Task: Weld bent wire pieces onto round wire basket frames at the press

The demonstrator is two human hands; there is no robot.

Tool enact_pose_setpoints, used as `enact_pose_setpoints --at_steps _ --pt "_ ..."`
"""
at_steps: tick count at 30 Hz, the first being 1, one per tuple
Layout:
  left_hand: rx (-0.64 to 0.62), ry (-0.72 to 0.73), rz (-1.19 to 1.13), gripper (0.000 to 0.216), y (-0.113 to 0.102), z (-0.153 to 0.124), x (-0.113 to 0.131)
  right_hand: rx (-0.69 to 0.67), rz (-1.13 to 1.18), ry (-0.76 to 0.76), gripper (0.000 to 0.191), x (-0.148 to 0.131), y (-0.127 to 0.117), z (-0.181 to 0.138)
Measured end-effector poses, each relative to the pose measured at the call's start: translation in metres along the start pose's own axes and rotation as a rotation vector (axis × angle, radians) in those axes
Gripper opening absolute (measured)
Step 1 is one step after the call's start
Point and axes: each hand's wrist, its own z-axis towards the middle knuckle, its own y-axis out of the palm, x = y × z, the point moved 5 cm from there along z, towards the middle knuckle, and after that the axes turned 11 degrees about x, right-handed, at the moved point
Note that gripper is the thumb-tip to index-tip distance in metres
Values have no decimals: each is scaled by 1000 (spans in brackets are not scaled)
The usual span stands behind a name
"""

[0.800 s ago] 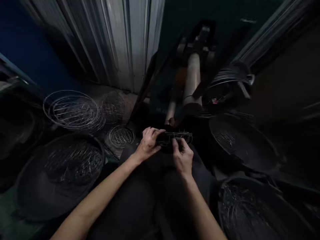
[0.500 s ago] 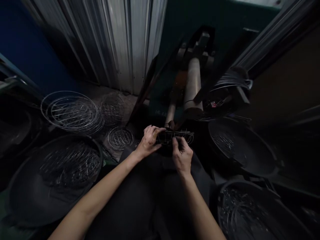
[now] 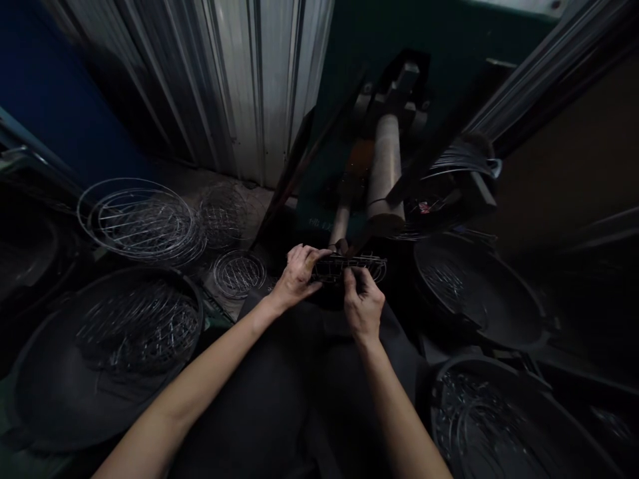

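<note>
Grasping left hand: the bare left hand point(image 3: 299, 276) has its thumb and fingers closed on the left end of a round, dark, metal-wire rack point(image 3: 329, 268).
Right hand: the bare right hand point(image 3: 365, 303) pinches the near side of that rack between thumb and bent fingers; which wire it grips is too dark to tell.
Wire rack: between and just beyond both hands, seen nearly edge-on, its right end sticking out past the right hand.
Lap: dark cloth point(image 3: 299, 372) over the legs, nearer the body than the hands.
Machine: just beyond the hands, a slim, pale metal rod point(image 3: 341, 225) slants down close to the rack, contact unclear; above it runs a thick, grey metal cylinder point(image 3: 385, 159), before a dark green panel point(image 3: 454, 33).
Floor: left of the left hand, a small, round wire grid point(image 3: 239, 274); farther left, a pile of large, round wire grids point(image 3: 144, 226).
Left basin: a wide, black, round basin point(image 3: 50, 406), left of the left forearm, holding a heap of dark wire pieces point(image 3: 144, 326).
Right basins: right of the right hand, a dark, round basin point(image 3: 509, 299); nearer the body, a second dark basin point(image 3: 559, 436) with loose wire rings point(image 3: 474, 419).
Wall: well beyond the left hand, grey corrugated metal sheeting point(image 3: 244, 86).
</note>
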Motion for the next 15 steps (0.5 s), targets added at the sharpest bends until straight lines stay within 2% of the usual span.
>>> enact_pose_setpoints --at_steps 6,10,12,15 --pt "48 105 113 58 6 -1 -9 38 8 -19 28 -2 4 -1" --pt "33 97 113 61 6 3 -9 25 12 -1 27 -7 1 -2" --pt "5 62 89 64 1 3 -5 24 24 24 30 -2 -21 -9" --pt "-55 -1 41 64 -10 -7 10 118 -139 99 34 38 -90 -30"
